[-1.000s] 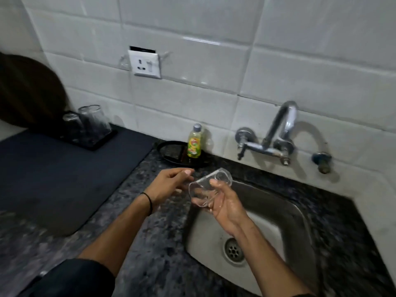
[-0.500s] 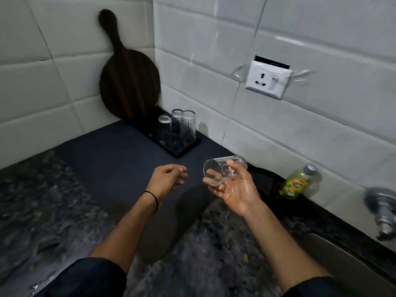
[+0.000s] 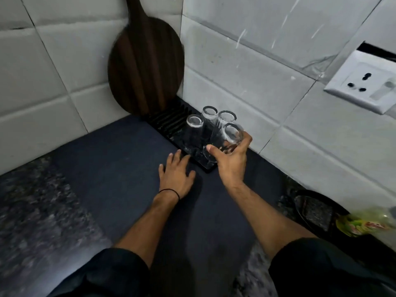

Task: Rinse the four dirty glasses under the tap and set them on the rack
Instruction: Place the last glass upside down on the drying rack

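View from the head camera, looking down into the corner of a kitchen table. The black rack [image 3: 169, 122] lies on a dark mat [image 3: 102, 168] against the tiled wall [image 3: 267, 67], and its ribbed far end reaches to the foot of a round wooden cutting board [image 3: 145, 67] that leans upright in the corner. Three glasses [image 3: 209, 112] stand upside down on the rack, close together, bases up.

The right hand [image 3: 230, 161] reaches in from the near right. Its grip is closed round the fourth glass [image 3: 232, 133]: the thumb lies across the near side and the fingers [image 3: 246, 140] curl round the far side. This glass is also inverted, base uppermost and tilted, at the near right corner of the rack, just beside the other three. Whether its rim already touches the rack cannot be told, since clear glass and hand overlap there.

The left hand [image 3: 176, 172] lies palm down on the mat, fingers straight and spread, grip open and holding nothing. Its fingertips come just up to the near edge of the rack. A thin black band [image 3: 169, 191] circles the wrist. Both forearms are bare below dark sleeves.

The speckled stone table [image 3: 32, 211] shows to the left of the mat. A white socket [image 3: 364, 86] is set in the wall at upper right. At lower right stand a blurred green bottle [image 3: 368, 224] and a black dish [image 3: 304, 200].
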A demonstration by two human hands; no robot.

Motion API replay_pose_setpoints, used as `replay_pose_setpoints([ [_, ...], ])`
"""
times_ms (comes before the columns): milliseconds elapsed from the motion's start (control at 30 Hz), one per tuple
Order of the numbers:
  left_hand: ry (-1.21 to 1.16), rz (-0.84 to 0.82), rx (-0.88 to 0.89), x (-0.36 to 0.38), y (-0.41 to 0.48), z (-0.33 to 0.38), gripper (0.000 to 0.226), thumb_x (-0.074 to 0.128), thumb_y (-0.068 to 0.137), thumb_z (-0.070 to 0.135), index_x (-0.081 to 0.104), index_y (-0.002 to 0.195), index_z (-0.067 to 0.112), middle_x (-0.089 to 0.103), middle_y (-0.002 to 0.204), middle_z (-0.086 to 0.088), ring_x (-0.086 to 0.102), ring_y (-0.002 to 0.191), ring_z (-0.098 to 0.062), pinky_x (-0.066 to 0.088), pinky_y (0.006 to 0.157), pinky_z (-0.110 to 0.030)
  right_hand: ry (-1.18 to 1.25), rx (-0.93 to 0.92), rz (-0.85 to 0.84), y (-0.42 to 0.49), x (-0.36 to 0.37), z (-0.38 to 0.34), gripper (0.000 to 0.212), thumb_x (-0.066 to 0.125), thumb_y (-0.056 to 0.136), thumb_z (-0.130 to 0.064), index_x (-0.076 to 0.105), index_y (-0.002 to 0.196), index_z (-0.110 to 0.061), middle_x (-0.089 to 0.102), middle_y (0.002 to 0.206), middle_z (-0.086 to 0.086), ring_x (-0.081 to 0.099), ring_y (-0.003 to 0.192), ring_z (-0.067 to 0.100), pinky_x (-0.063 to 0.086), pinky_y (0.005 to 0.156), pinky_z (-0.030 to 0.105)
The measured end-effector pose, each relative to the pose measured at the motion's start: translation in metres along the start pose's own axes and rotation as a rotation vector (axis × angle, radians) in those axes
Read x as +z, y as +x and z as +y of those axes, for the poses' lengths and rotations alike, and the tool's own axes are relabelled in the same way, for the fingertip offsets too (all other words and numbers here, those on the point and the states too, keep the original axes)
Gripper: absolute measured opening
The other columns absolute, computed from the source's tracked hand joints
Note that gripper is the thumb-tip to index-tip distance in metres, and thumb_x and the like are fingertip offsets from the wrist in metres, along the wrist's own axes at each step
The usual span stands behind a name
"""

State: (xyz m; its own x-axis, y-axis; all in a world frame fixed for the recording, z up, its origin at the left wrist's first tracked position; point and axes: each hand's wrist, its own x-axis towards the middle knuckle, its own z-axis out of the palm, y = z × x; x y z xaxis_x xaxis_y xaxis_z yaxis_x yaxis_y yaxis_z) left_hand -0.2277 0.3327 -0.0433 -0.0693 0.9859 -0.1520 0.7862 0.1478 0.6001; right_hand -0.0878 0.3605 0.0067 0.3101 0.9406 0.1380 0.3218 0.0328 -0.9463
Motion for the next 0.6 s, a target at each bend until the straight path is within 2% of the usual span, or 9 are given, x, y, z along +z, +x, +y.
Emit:
replay_pose_setpoints([
  [100, 0.115, -0.044, 0.012, 0.017, 0.0, -0.011, 0.066, 0.041, 0.1, 0.047, 0.016, 0.158, 0.029, -0.003, 0.168, 0.002, -0.009, 0.154, -0.021, -0.008, 0.121, -0.051, -0.099, -0.018, -0.02, 0.004, 0.017, 0.01, 0.091, 0.09, 0.068, -0.029, 0.031, 0.137, -0.031, 0.062, 0.127, 0.001, 0.063, 0.112, 0.021, 0.054, 0.096, 0.043],
  [167, 0.137, -0.023, 0.027, 0.022, -0.001, -0.015, 0.067, 0.036, 0.101, 0.05, 0.011, 0.159, 0.03, -0.007, 0.168, 0.003, -0.013, 0.153, -0.019, -0.012, 0.121, -0.049, -0.138, -0.033, -0.02, 0.004, 0.026, 0.014, 0.095, 0.09, 0.068, -0.027, 0.031, 0.142, -0.026, 0.054, 0.135, 0.002, 0.057, 0.116, 0.016, 0.051, 0.101, 0.043],
  [233, 0.127, -0.006, 0.036, 0.024, 0.0, -0.017, 0.066, 0.035, 0.101, 0.05, 0.01, 0.159, 0.03, -0.007, 0.168, 0.003, -0.014, 0.153, -0.019, -0.013, 0.121, -0.048, -0.181, -0.038, -0.008, 0.003, 0.033, 0.014, 0.094, 0.09, 0.072, -0.025, 0.032, 0.146, -0.021, 0.045, 0.137, 0.004, 0.051, 0.109, 0.011, 0.05, 0.099, 0.041],
  [300, 0.131, 0.006, 0.042, 0.025, 0.001, -0.017, 0.066, 0.035, 0.101, 0.05, 0.011, 0.159, 0.03, -0.007, 0.168, 0.003, -0.014, 0.153, -0.018, -0.013, 0.121, -0.047, -0.217, -0.05, 0.002, 0.003, 0.037, 0.014, 0.094, 0.089, 0.074, -0.024, 0.031, 0.147, -0.022, 0.042, 0.138, 0.005, 0.051, 0.106, 0.012, 0.05, 0.098, 0.042],
  [467, 0.138, 0.014, 0.051, 0.027, -0.001, -0.019, 0.066, 0.033, 0.101, 0.051, 0.01, 0.159, 0.03, -0.008, 0.168, 0.003, -0.014, 0.153, -0.018, -0.013, 0.121, -0.047, -0.302, -0.091, -0.02, 0.004, 0.039, 0.016, 0.095, 0.088, 0.075, -0.024, 0.03, 0.15, -0.019, 0.041, 0.144, 0.011, 0.056, 0.123, 0.031, 0.048, 0.102, 0.047],
  [600, 0.101, -0.014, 0.052, 0.021, 0.0, -0.018, 0.066, 0.038, 0.1, 0.049, 0.013, 0.159, 0.031, -0.006, 0.168, 0.004, -0.012, 0.153, -0.019, -0.011, 0.122, -0.047, -0.4, -0.1, -0.068, 0.005, 0.037, 0.018, 0.095, 0.087, 0.077, -0.028, 0.027, 0.149, -0.011, 0.04, 0.148, 0.016, 0.053, 0.126, 0.037, 0.044, 0.106, 0.052],
])
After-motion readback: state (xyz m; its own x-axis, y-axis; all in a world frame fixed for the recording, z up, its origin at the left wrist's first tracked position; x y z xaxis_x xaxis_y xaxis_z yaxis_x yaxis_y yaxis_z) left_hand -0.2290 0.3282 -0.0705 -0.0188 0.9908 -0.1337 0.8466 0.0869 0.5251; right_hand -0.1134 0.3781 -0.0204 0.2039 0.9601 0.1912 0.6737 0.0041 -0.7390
